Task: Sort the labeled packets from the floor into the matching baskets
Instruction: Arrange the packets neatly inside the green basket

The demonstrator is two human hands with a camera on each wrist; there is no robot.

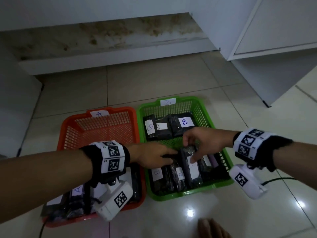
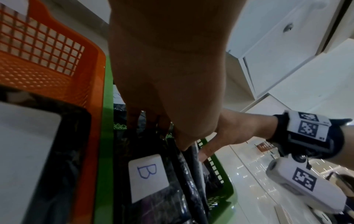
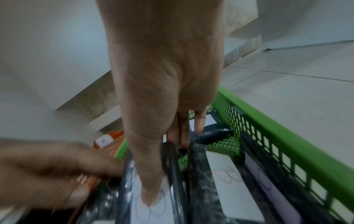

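Observation:
The green basket (image 1: 181, 194) tagged B stands on the right, the orange basket (image 1: 72, 122) tagged A on the left. A row of dark packets with white B labels stands on edge at the green basket's front. My right hand (image 1: 189, 152) pinches one of them, the held packet (image 1: 193, 174), thumb (image 3: 151, 195) on its label and fingers behind its top edge. My left hand (image 1: 164, 157) reaches in from the left and grips the top of the neighbouring B packet (image 2: 147, 174), fingers curled over its edge.
Three more B packets (image 1: 184, 125) lie at the back of the green basket. Dark A packets (image 1: 77, 194) fill the orange basket's front; its back half shows bare mesh. White cabinets (image 1: 274, 31) stand behind and right. Glossy tiled floor (image 1: 188, 212) lies in front.

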